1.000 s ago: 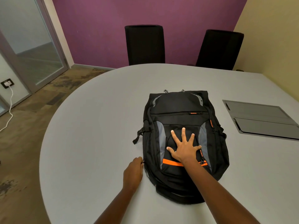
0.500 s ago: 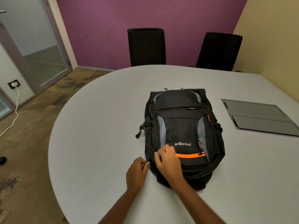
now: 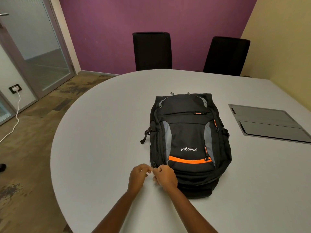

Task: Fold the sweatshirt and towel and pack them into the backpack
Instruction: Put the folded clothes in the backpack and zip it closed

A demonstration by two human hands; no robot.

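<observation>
Pinching at the near left corner of the backpack [image 3: 190,132], my left grip [image 3: 139,175] and right grip [image 3: 165,177] meet, fingers curled on its zipper edge; what sits between the fingertips I cannot tell. The backpack lies flat on the grey counter [image 3: 101,132], stretching from the grips toward 1 o'clock. A flat grey panel [image 3: 269,125] lies at 2 o'clock, well apart.

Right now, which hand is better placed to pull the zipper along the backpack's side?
Probably the left hand: it lies beside the backpack's near corner, at its side seam. The right hand is curled over that corner and can steady it.
</observation>
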